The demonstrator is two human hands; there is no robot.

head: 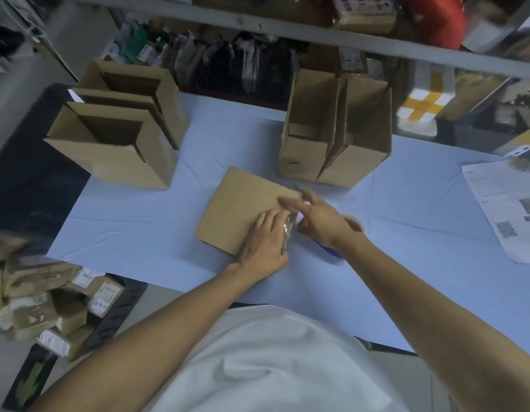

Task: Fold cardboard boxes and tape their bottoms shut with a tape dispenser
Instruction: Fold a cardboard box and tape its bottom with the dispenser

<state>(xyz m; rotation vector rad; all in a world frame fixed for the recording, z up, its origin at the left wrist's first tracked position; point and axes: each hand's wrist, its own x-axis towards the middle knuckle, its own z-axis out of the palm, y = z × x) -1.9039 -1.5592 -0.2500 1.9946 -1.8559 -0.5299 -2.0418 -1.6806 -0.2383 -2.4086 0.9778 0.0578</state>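
Cardboard box (243,208) lies flat mid-bench (139,221), its long axis running from near left to far right. Left hand (265,242) presses its near right corner, the grip spread flat beside a strip of tape (287,233). Right hand (317,217) hovers just right, fingers spread and blurred, holding nothing; it looks nearer the orange-tipped tape dispenser (305,224) beneath it.
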